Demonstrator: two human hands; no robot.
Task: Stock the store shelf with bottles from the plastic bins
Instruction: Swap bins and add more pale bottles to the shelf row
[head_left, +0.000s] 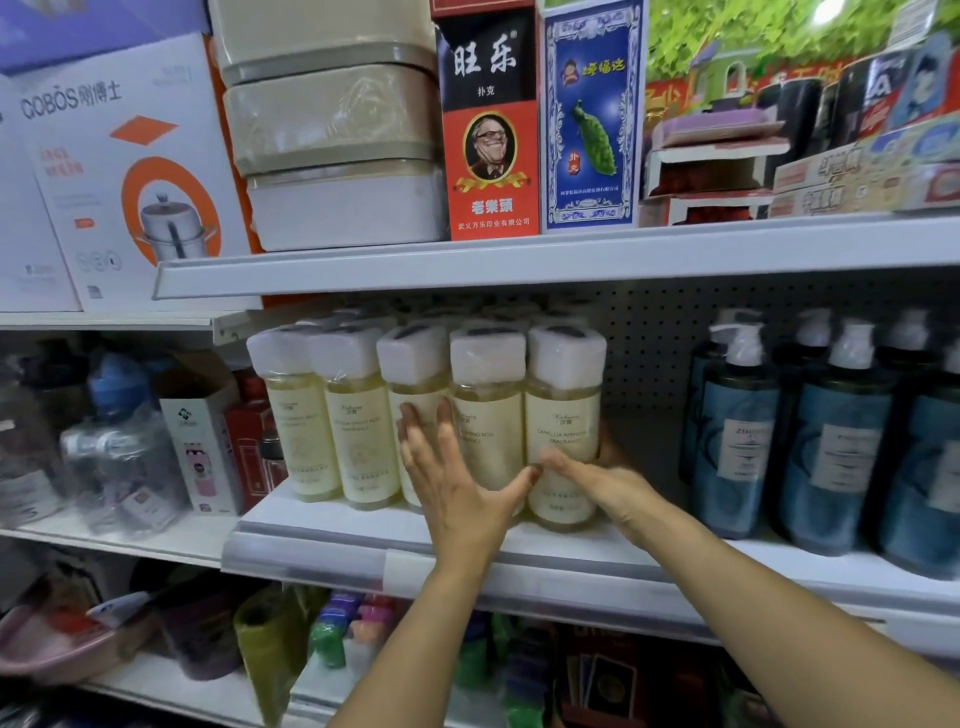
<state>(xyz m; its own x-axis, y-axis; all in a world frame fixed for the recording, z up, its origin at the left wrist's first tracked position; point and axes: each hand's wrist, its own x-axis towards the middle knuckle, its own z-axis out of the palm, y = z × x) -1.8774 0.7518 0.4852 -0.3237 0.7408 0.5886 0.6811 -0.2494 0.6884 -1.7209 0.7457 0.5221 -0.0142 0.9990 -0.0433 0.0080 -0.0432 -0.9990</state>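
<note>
Two hands were on the row. The left hand was spread flat, fingers straight, and pressed against the fronts of the pale yellow bottles mid-row. The right hand curled round the lower body of the end bottle, with the thumb across the label and the fingers tucked round the far side.

That end bottle stood upright at the right end of the front row on the middle shelf, touching its neighbour.

My guess on handling: they looked full, so fairly hefty, with hard plastic bodies and film-wrapped white caps that looked slick. I'd hold the body low or mid, not the cap. They were tall and narrow, so one bump could probably domino the row.

The shelf's front lip ran just in front of the bases, so there wasn't much slack to pull forward. The upper shelf sat close over the caps, so sliding seemed safer than lifting.

The real open room was the bare gap to the right, between the end bottle and the blue pump bottles, with pegboard behind. The bins weren't in view.
</note>
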